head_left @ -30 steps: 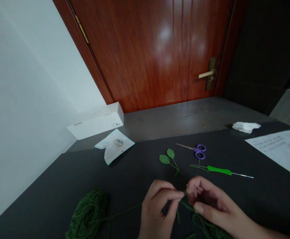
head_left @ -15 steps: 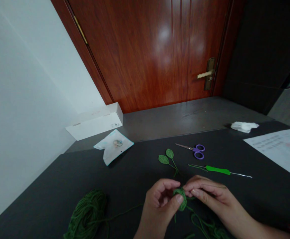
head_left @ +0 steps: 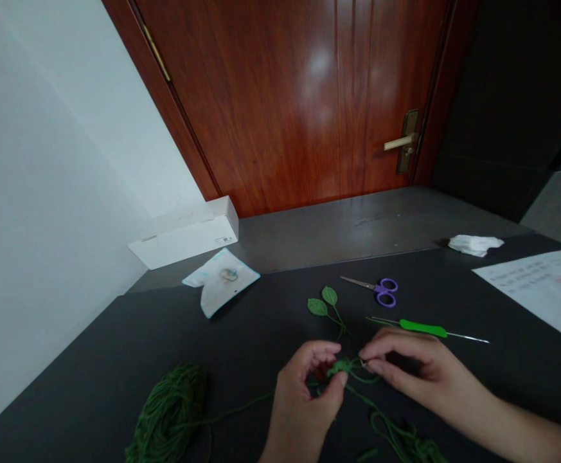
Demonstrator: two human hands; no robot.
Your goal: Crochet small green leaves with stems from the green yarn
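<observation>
My left hand (head_left: 304,392) pinches a small green crocheted piece (head_left: 340,368) between thumb and fingers. Strands of green yarn (head_left: 357,374) stretch from that piece to my right hand (head_left: 408,363). Its thumb and forefinger are closed on a yarn strand, and a tiny shiny bit shows at the tips, too small to name surely. Beyond the hands lie two crocheted leaves (head_left: 317,307) on thin stems. To the left rests a dark green skein of yarn (head_left: 169,411), with one strand leading to my left hand. Loose green yarn (head_left: 415,444) lies below my right hand.
Purple-handled scissors (head_left: 383,291) and a green-handled crochet hook (head_left: 422,328) lie past my right hand. A white pouch (head_left: 227,283) and a long white box (head_left: 188,241) are at back left. A printed sheet (head_left: 540,289) and crumpled tissue (head_left: 475,245) lie at right.
My right hand has drawn away to the right and slightly up, pulling yarn strands from the crocheted piece. In my left hand the piece has tilted and looks flatter.
</observation>
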